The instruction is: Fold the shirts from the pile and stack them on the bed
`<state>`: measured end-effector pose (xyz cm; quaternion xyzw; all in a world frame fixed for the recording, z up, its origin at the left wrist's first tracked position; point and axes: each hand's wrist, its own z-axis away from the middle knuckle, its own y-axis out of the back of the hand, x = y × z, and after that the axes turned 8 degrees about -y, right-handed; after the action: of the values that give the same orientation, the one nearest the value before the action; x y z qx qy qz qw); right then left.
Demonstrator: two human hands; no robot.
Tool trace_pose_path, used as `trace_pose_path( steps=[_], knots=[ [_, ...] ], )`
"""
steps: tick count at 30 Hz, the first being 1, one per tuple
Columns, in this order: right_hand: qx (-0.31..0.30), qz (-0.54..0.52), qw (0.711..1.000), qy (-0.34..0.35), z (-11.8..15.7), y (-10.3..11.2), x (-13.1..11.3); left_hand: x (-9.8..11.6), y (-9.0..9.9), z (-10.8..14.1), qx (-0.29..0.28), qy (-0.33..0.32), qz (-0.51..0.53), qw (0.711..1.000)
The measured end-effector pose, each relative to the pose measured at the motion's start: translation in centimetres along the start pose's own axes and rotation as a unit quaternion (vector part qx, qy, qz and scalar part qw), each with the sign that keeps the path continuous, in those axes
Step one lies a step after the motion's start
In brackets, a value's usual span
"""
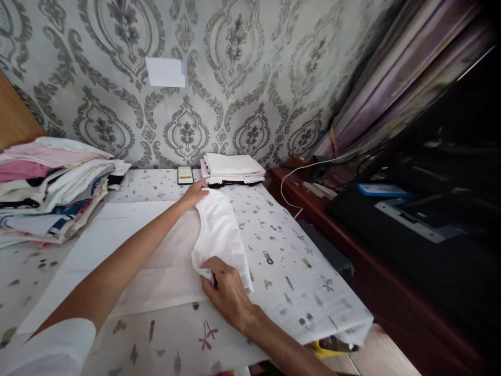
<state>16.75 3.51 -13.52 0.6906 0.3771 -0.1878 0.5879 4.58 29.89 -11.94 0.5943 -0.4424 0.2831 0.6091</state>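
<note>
A white shirt (223,222) lies on the patterned cloth of the table, its curved neckline facing left. With closed fingers, my left hand (194,193) grips the shirt's far edge. My right hand (229,292) pinches the near end of the neckline, thumb under the fabric and fingers on top. Between the hands the fabric is loosely creased. To the left, a thin, flat white layer (104,224) stretches under my left forearm; I cannot tell whether all of it belongs to the shirt.
A tall pile of folded clothes (58,188) stands at the left. Against the wall are a smaller stack of folded white clothes (235,168) and a phone-like device (185,175). A dark red cabinet (376,256) with a white cable (282,190) borders the table on the right.
</note>
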Motion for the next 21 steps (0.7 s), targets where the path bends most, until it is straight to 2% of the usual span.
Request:
trace_pose_path(
  steps=[3, 6, 12, 18, 21],
  knots=[
    [0.017, -0.008, 0.999, 0.027, 0.1, -0.1, 0.2, -0.3, 0.2, 0.5, -0.004, 0.056, 0.081, 0.995],
    [0.015, -0.014, 0.999, 0.032, 0.1, -0.3, 0.3, -0.7, 0.4, 1.1, -0.039, 0.109, 0.161, 0.980],
    [0.014, -0.030, 0.999, 0.028, 0.1, -0.3, 0.2, -0.6, 0.5, 1.7, -0.115, 0.156, 0.265, 0.945],
    [-0.013, -0.024, 0.999, 0.033, 0.1, 0.0, 0.1, -0.7, -0.2, 2.1, -0.111, 0.165, 0.325, 0.924],
    [-0.027, -0.061, 0.998, 0.005, -0.1, 0.4, -0.2, -0.6, -0.3, 2.2, -0.104, 0.175, 0.334, 0.920]
  ],
)
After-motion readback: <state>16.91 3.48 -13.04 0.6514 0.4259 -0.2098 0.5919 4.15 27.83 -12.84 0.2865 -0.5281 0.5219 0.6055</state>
